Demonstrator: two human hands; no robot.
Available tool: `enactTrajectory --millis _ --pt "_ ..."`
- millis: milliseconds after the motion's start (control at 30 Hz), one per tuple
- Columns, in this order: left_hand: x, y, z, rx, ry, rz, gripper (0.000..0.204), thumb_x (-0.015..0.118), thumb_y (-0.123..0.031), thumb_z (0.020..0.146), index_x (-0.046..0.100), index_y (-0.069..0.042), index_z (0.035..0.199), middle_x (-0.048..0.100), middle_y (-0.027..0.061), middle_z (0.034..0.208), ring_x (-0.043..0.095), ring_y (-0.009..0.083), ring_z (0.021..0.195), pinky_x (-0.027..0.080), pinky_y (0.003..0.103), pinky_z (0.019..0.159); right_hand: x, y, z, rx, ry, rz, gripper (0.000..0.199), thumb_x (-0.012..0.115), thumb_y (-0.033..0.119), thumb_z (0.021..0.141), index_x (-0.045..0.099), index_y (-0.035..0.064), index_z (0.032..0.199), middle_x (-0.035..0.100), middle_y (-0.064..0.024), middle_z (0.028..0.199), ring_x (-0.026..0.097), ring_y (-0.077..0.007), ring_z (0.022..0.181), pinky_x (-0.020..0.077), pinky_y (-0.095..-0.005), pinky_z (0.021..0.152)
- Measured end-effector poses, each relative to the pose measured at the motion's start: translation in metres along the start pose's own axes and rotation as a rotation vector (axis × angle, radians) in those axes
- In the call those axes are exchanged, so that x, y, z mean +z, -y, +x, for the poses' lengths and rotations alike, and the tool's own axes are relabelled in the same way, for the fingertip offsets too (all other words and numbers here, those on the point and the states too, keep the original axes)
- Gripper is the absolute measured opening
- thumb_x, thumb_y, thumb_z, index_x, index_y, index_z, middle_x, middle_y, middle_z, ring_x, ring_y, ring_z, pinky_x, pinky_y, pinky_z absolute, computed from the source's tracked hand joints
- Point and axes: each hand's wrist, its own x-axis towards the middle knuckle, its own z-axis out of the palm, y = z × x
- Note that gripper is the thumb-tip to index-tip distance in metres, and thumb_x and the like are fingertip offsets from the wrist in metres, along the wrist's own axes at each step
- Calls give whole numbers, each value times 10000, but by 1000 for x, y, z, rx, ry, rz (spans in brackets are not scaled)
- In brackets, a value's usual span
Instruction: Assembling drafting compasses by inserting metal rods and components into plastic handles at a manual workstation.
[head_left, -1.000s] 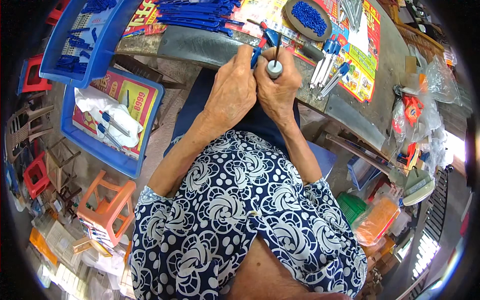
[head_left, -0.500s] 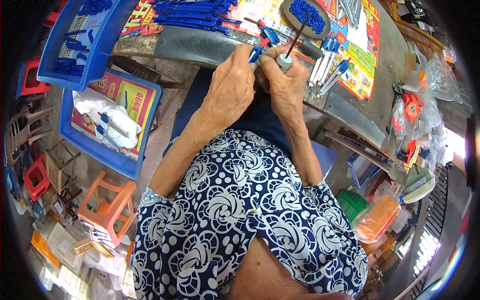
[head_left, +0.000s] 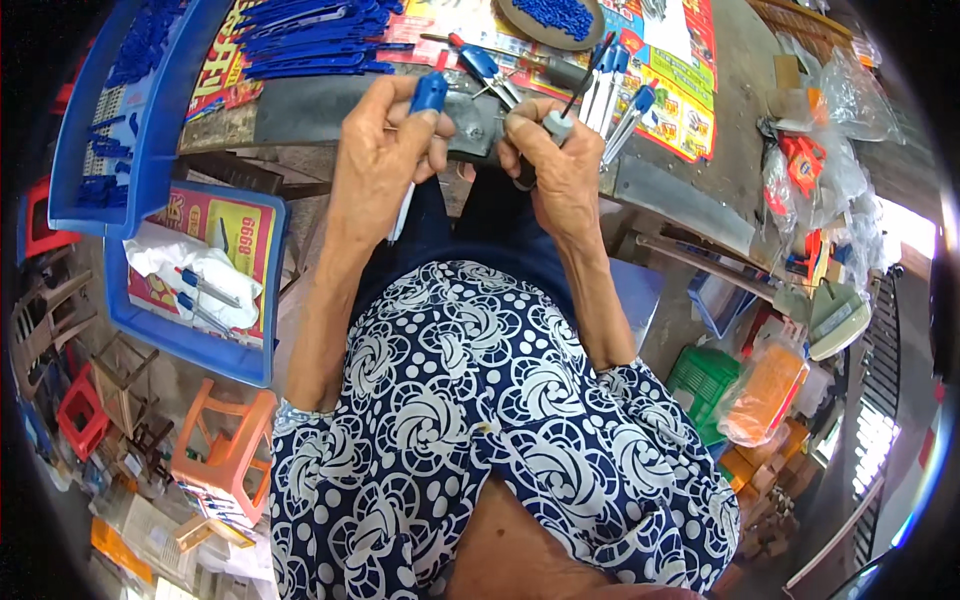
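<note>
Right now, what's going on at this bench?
A seated person is working over a cluttered workbench. The left hand holds a white pen-like piece with a blue cap upright. The right hand grips a small grey part with a thin dark rod sticking up from it. More blue-and-white pieces lie on the bench, and blue trays sit to the person's left.

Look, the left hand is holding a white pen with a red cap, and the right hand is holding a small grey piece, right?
Almost. In the head view, the cap on the white pen in the left hand is blue, not red. The rest holds: the right hand pinches a small grey piece near the table edge.
</note>
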Motion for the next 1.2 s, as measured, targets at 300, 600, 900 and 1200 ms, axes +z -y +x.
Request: enactTrajectory --millis 300,600,900,1200 --pt "6 6 0 -139 29 -58 188 462 -36 839 456 45 1008 577 104 761 482 84 540 344 188 439 -57 9 -6 -127 -219 -304 55 532 54 790 542 2 803 500 -8 561 444 -62 485 346 -197 446" --pt "7 11 0 -159 42 -78 196 470 -40 834 454 52 1006 574 120 755 481 89 537 348 195 433 -177 22 23 -186 -457 -782 124 525 101 739 553 -7 684 519 -25 528 466 -77 483 360 -225 451" --pt "8 12 -1 -176 53 -46 186 466 -45 831 462 47 993 575 120 750 480 86 539 344 191 438 -200 10 50 -267 -359 -946 173 514 139 700 548 -20 641 522 -37 511 466 -95 457 355 -246 438" --pt "6 12 -4 -212 63 -92 175 467 -59 839 468 34 987 576 99 751 479 83 544 335 188 437 -177 22 32 -132 -463 -638 132 544 109 714 567 -14 673 531 -25 537 455 -69 455 333 -204 416"
